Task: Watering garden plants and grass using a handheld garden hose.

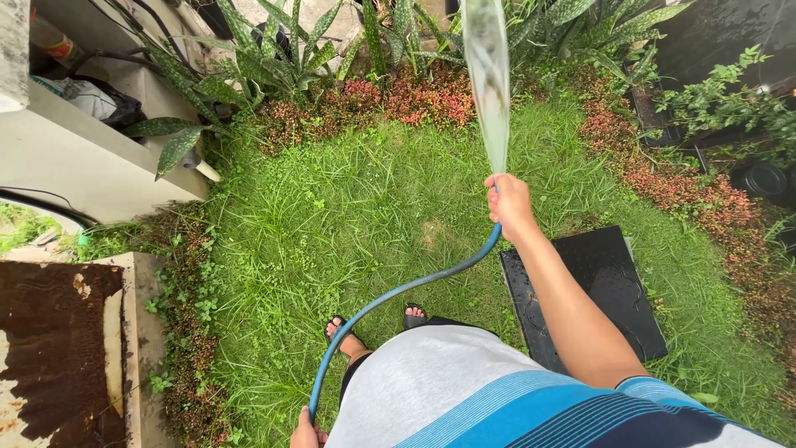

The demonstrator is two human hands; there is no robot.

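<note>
Hose (398, 292) end is gripped in the right hand (507, 205), spraying water (489, 75) toward top-centre plants (431, 98). Left hand (307, 433), bottom edge, clasps the slack; keeping it loose probably steadies aim.

Around your right hand (508, 203) it's all open air over the green grass patch (373, 216). Left of the grass, the pale concrete wall (91, 166) and spiky green plants (249, 58) box you in; right of it sits the wet black paving slab (597, 290), flat, no obstacle.

Ground: grass lawn (356, 224) | Border: red-leaved groundcover (414, 99), snake plants (274, 50) | Left: concrete ledge (75, 158), rusted metal sheet (50, 348) | Right: wet black paving slab (597, 290) | Light: daylight
</note>
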